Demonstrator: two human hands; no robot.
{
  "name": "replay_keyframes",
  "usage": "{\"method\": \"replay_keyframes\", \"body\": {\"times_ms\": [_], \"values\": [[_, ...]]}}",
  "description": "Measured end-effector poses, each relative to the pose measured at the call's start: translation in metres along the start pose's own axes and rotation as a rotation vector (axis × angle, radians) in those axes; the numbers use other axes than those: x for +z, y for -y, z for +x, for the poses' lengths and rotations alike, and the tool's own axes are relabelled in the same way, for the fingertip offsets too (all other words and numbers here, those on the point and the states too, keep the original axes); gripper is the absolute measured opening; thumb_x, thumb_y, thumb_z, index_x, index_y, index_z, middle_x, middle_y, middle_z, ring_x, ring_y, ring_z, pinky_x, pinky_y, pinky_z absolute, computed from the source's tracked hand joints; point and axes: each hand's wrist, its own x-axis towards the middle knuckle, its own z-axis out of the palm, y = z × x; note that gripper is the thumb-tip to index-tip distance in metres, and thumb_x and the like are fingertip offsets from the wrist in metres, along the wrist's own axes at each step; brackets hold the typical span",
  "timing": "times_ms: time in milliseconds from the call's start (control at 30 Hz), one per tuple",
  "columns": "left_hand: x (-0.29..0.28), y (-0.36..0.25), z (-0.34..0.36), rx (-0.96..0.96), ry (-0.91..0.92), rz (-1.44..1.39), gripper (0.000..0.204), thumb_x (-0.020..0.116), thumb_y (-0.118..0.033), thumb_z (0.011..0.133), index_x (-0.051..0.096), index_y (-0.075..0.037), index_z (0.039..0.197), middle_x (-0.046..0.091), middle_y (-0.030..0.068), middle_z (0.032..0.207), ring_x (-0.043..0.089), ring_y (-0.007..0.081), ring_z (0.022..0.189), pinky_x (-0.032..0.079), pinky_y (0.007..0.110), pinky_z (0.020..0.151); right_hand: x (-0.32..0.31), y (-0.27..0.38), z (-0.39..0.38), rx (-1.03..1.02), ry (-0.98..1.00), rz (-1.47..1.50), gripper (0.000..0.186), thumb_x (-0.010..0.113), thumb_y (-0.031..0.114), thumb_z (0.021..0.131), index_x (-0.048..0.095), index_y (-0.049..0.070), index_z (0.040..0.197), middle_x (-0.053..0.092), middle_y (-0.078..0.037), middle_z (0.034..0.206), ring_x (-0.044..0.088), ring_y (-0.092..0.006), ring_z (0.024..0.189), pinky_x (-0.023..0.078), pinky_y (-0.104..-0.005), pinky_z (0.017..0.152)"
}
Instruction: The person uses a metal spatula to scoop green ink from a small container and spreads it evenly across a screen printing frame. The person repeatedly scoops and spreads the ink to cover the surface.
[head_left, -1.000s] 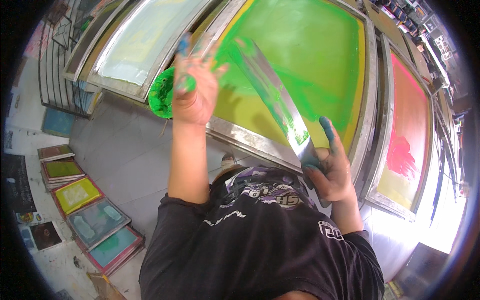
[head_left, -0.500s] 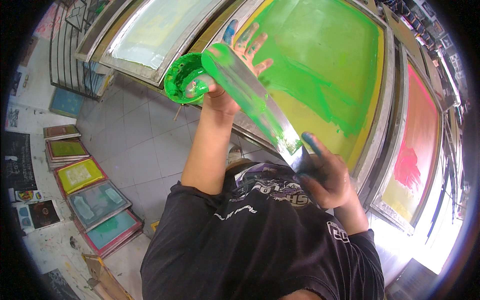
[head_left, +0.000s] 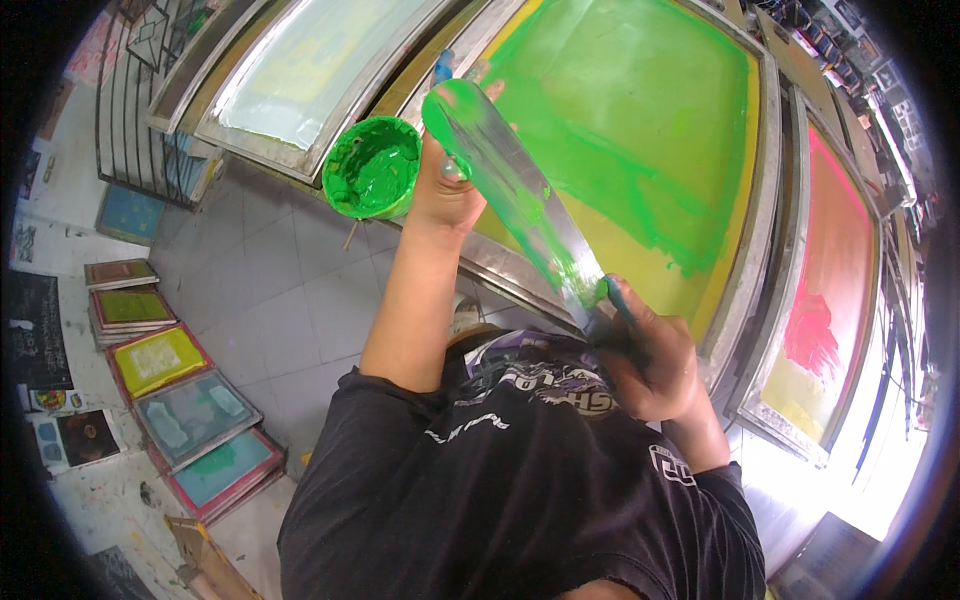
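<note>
My right hand (head_left: pixel 650 355) is closed on the lower end of a long, flat metal blade (head_left: pixel 515 190), streaked and tipped with green paste. The blade slants up to the left, its rounded end crossing my left hand (head_left: pixel 450 185). That hand's thumb, smeared green, meets the blade's edge; its fingers stretch upward behind the blade, partly hidden, with blue stains on one fingertip. Just left of this hand a round pot (head_left: pixel 370 160) of thick green paste is at the near edge of a large framed screen (head_left: pixel 640 120), which is coated in green over yellow.
A pale screen (head_left: pixel 285 75) lies at upper left, a pink one (head_left: pixel 835 230) at right. Small coloured screens (head_left: pixel 160 360) lean in a row along the left, beside a tiled floor (head_left: pixel 280 300). A black wire rack (head_left: pixel 135 130) stands beyond them.
My left hand has shifted right, from over the pot to under the blade's end, and the blade's tip has swung left onto it. More of the pot's inside shows now.
</note>
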Motion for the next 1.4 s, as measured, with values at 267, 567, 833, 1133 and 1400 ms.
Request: {"method": "replay_keyframes", "body": {"times_ms": [267,567,833,1133,1400], "values": [[0.015,-0.006,0.002,0.047,-0.061,0.051,0.134,0.067,-0.075,0.044,0.004,-0.012,0.144,0.03,0.0094,0.141,0.034,0.0241,0.127,0.03,0.042,0.105,-0.004,-0.007,-0.008,0.074,-0.073,0.202,0.066,0.06,-0.009,0.068,0.039,-0.006,0.131,0.062,-0.024,0.105,0.064,-0.0289,0.095,0.046,-0.0303,0.081],[0.03,0.005,-0.003,0.322,-0.217,0.199,0.105,0.038,-0.081,0.064,0.018,-0.013,0.14,0.023,0.0065,0.143,0.025,0.0241,0.133,0.019,0.054,0.108,0.015,-0.008,0.02,-0.049,-0.001,0.156,0.064,0.053,-0.01,0.073,0.034,-0.008,0.134,0.061,-0.022,0.104,0.061,-0.0184,0.086,0.045,-0.027,0.077],[-0.01,0.028,0.005,0.596,-0.429,0.51,0.112,0.069,-0.057,0.069,-0.003,-0.011,0.143,0.015,0.0131,0.143,0.021,0.028,0.132,0.02,0.054,0.104,0.02,-0.008,0.018,-0.105,-0.072,0.118,0.066,0.06,-0.008,0.072,0.036,-0.004,0.134,0.063,-0.018,0.079,0.064,-0.0245,0.068,0.047,-0.0274,0.066],[-0.005,0.018,0.01,0.649,-0.585,0.626,0.129,0.069,-0.07,0.056,-0.004,-0.011,0.143,0.012,0.0119,0.145,0.019,0.0287,0.133,0.018,0.056,0.103,0.023,-0.009,0.013,-0.123,-0.098,0.115,0.067,0.06,-0.008,0.071,0.036,-0.005,0.133,0.064,-0.023,0.09,0.066,-0.0273,0.076,0.048,-0.0287,0.07],[-0.014,0.029,0.012,0.583,-0.586,0.506,0.138,0.05,-0.091,0.046,-0.005,-0.01,0.144,0.014,0.0151,0.144,0.019,0.0285,0.132,0.016,0.052,0.102,0.015,-0.003,0.006,-0.03,-0.028,0.125,0.066,0.061,-0.009,0.07,0.037,-0.007,0.132,0.063,-0.025,0.1,0.065,-0.0295,0.09,0.047,-0.0284,0.077]]}}
